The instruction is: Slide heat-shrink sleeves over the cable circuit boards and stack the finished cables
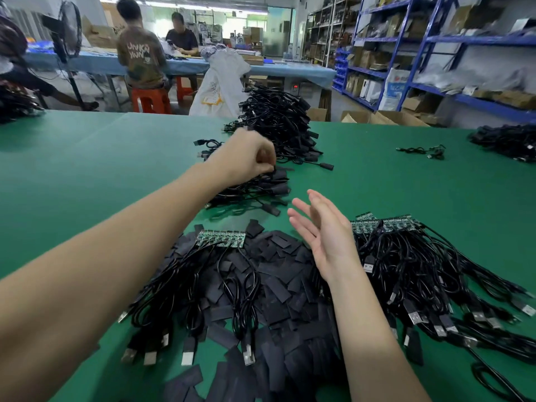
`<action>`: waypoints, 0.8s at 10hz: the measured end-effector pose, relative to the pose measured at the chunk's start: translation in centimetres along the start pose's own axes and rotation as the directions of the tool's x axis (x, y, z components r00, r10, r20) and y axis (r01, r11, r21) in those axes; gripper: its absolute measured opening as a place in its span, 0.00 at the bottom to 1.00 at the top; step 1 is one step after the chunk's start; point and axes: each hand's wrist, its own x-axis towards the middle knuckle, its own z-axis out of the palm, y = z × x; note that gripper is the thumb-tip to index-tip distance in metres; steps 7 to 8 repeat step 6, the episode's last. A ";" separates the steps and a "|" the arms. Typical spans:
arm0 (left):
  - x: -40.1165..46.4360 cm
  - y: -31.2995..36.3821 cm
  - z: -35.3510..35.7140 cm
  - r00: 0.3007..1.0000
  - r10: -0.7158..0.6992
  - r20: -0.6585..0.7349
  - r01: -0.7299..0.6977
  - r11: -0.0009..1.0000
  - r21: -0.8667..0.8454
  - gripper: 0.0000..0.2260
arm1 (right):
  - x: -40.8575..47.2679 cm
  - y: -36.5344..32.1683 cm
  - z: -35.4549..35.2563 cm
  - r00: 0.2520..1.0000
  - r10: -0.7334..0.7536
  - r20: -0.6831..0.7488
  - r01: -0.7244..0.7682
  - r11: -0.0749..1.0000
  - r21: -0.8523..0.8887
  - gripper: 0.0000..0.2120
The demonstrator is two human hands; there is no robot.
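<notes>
My left hand (246, 158) reaches far forward, its fingers curled down onto the top of a small stack of sleeved black cables (258, 190); it seems to pinch one sleeved end there. My right hand (322, 230) hovers with straight, spread fingers and holds nothing, above a heap of loose flat black heat-shrink sleeves (275, 288). A row of bare green circuit boards (222, 238) with black USB cables lies at the heap's left. A second bundle of green boards and cables (385, 224) fans out to the right.
A tall pile of finished black cables (278, 120) stands behind the small stack on the green table (101, 169). A stray cable (420, 150) and another cable pile (507, 140) lie far right. Two people sit at a blue table behind; blue shelves line the right wall.
</notes>
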 end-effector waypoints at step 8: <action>-5.9 -1.9 6.5 0.960 -0.260 -0.105 0.245 0.960 -0.132 0.08 | 0.8 0.6 -0.5 0.999 0.024 -0.030 -0.028 0.988 -0.154 0.07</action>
